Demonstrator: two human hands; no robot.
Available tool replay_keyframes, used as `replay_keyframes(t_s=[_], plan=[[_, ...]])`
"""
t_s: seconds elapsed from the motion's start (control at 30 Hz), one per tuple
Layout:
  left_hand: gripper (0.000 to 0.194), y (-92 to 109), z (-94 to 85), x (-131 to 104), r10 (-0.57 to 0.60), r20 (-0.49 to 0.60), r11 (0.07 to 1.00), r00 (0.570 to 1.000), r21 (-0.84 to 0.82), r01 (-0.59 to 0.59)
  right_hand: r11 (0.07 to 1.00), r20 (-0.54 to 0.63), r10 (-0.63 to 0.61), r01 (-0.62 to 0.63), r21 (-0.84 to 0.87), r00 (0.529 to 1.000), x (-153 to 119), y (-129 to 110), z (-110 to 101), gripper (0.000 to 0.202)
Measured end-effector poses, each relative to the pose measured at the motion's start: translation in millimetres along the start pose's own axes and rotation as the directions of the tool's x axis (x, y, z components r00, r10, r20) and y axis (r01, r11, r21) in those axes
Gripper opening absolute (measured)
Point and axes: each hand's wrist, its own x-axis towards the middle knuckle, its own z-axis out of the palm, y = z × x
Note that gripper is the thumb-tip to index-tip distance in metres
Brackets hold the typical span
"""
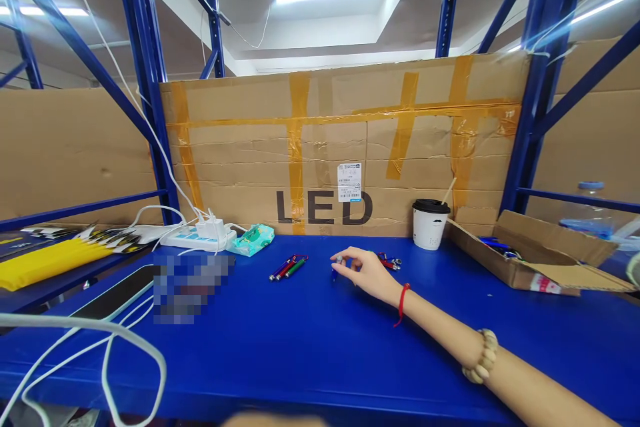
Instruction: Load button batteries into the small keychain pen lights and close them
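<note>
Right hand [364, 271] stretched out over the blue desk [310, 347] — fingers [345, 264] pinched on a small blue pen-shaped keychain light [336, 266], mid-desk. Three more thin metallic lights [289, 267] lie left of it, apart. White lidded paper cup [429, 224] stands behind — near cardboard wall.

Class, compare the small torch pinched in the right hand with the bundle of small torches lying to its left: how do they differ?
The torch in the right hand is a single blue torch, while the bundle holds several, in red, green and other colours. The blue torch is gripped at the fingertips; the bundle lies untouched on the blue table. Both are slim, pen-like items on the same table.
</note>
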Motion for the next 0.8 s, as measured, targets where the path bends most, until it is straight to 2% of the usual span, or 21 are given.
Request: replay_keyframes(t_s=[0.1, 0.13, 0.17, 0.2, 0.23, 0.27, 0.33, 0.43, 0.57, 0.67, 0.73, 0.8], plan=[[0.032, 25.1, -24.1, 48.8, 0.068, -0.117, 0.997, 0.991, 0.046, -0.063, 0.996, -0.067, 0.051, -0.046, 0.075, 0.996, 2.3, -2.5, -8.4, 0.033], [0.033, 29.9, -31.1, 67.5, 0.095, -0.200, 0.993, 0.975, 0.083, -0.080, 0.993, -0.100, 0.070, -0.060, 0.099, 0.992, 3.0, -3.3, -11.7, 0.035], [0.033, 32.0, -37.1, 85.8, 0.155, -0.364, 0.976, 0.918, 0.202, -0.084, 0.990, -0.136, 0.088, -0.071, 0.125, 0.987, 3.5, -4.0, -14.7, 0.036], [0.032, 31.3, -42.1, 102.6, 0.211, -0.467, 0.950, 0.859, 0.304, -0.068, 0.985, -0.165, 0.106, -0.081, 0.149, 0.981, 3.8, -4.5, -17.1, 0.037], [0.032, 27.9, -46.1, 117.2, 0.252, -0.502, 0.926, 0.828, 0.374, -0.055, 0.981, -0.180, 0.120, -0.089, 0.174, 0.976, 4.0, -4.7, -18.6, 0.038], [0.031, 22.1, -49.1, 129.0, 0.279, -0.479, 0.904, 0.832, 0.422, -0.060, 0.975, -0.179, 0.130, -0.094, 0.200, 0.975, 4.1, -4.5, -19.1, 0.038], [0.029, 6.6, -53.3, 144.5, 0.310, -0.364, 0.862, 0.878, 0.497, -0.099, 0.963, -0.138, 0.139, -0.101, 0.249, 0.981, 3.9, -3.1, -17.3, 0.039], [0.023, -14.6, -56.6, 152.2, 0.334, -0.204, 0.809, 0.920, 0.564, -0.169, 0.951, -0.044, 0.139, -0.121, 0.284, 0.989, 3.2, 1.2, -11.1, 0.041], [0.022, -23.5, -57.4, 151.1, 0.211, -0.052, 0.859, 0.976, 0.487, -0.160, 0.978, 0.020, 0.127, -0.128, 0.165, 0.992, 2.8, 7.0, -9.6, 0.043], [0.029, -23.2, -57.0, 149.2, 0.185, -0.062, 0.898, 0.981, 0.417, -0.143, 0.991, -0.014, 0.048, -0.050, -0.124, 0.999, 3.8, 12.3, -18.7, 0.037], [0.031, -23.5, -57.0, 148.0, 0.213, -0.099, 0.911, 0.972, 0.381, -0.161, 0.945, -0.025, 0.012, -0.019, -0.325, 1.000, 4.7, 17.9, -27.7, 0.033], [0.029, -24.3, -57.5, 146.7, 0.232, -0.133, 0.917, 0.964, 0.362, -0.170, 0.907, -0.035, 0.022, -0.034, -0.419, 0.999, 5.2, 25.7, -36.3, 0.035]])
